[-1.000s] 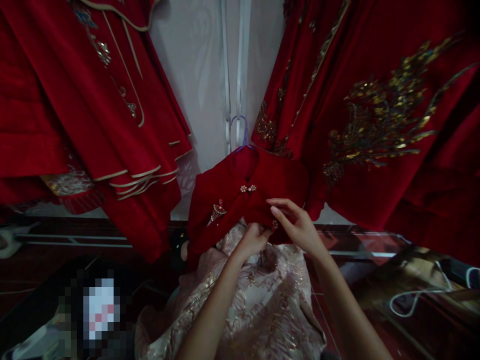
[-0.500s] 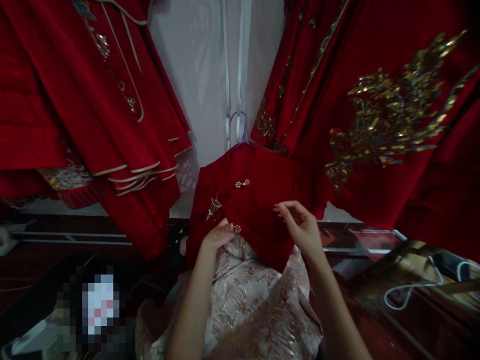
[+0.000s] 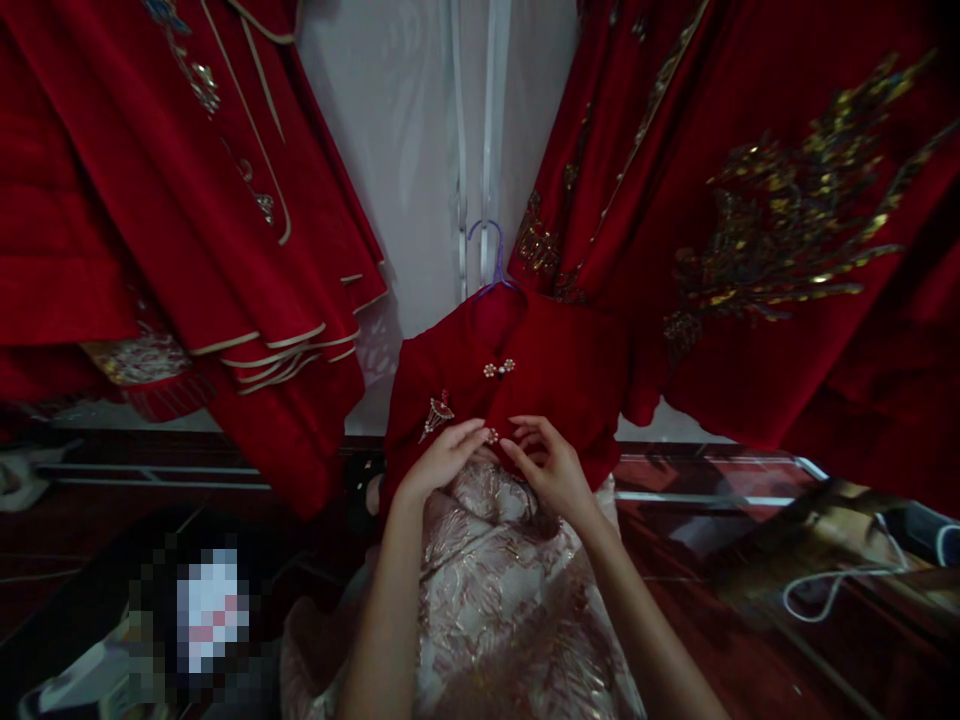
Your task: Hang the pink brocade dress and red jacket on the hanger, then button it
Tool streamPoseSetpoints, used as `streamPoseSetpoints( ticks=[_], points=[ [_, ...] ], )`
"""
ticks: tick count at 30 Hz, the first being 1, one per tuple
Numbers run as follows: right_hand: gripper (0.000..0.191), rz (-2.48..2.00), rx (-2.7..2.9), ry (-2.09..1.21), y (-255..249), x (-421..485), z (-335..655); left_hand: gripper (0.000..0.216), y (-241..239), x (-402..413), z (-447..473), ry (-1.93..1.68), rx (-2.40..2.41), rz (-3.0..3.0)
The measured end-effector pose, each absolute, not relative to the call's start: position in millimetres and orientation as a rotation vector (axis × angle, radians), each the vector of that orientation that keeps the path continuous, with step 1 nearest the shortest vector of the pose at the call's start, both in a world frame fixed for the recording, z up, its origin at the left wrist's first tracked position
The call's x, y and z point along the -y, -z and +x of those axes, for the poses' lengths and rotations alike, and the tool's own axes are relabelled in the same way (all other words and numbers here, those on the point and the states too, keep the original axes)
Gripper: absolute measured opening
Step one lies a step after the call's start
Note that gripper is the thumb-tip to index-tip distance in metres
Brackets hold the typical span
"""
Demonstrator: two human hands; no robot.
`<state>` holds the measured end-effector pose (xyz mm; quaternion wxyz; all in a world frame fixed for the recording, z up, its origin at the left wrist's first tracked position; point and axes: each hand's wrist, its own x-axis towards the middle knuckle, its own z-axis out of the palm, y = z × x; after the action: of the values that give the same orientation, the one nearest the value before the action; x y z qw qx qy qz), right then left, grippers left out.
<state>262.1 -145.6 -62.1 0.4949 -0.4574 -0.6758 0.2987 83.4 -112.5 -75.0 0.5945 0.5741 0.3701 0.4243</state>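
Evidently the purple hanger (image 3: 500,268) carries the red jacket (image 3: 559,350) at its shoulders, so both the left hand (image 3: 450,455) and right hand (image 3: 549,462) can flank its lower clasp (image 3: 491,436), fingers bent, though from my remote seat I cannot tell whether either is gripping.

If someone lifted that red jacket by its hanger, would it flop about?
The red jacket would probably flop, as its cloth drapes down loosely from the hanger. That hanger looks thin, so the jacket might swing or slip. The brooch on its front may be fragile, given its fine strands.
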Motion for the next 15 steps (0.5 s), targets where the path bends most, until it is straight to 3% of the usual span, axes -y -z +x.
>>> streamPoseSetpoints(
  ticks=[3, 6, 12, 15],
  points=[
    [0.04, -1.156, 1.662, -0.686, 68.2, 144.4, 259.1, 0.033, 71.4, 114.8, 81.7, -0.823, -0.873, 1.651],
    [0.032, -1.178, 1.662, -0.654, 68.9, 145.2, 258.3, 0.032, 68.3, 114.6, 82.8, -0.906, -0.897, 1.821],
    [0.028, -1.178, 1.571, -0.688, 65.6, 144.7, 263.2, 0.023, 82.8, 98.0, 81.7, -1.49, -1.393, 1.807],
    [0.026, -1.118, 1.601, -0.716, 63.2, 143.1, 265.7, 0.047, 98.4, 90.6, 77.3, -1.613, -1.6, 1.771]
  ],
)
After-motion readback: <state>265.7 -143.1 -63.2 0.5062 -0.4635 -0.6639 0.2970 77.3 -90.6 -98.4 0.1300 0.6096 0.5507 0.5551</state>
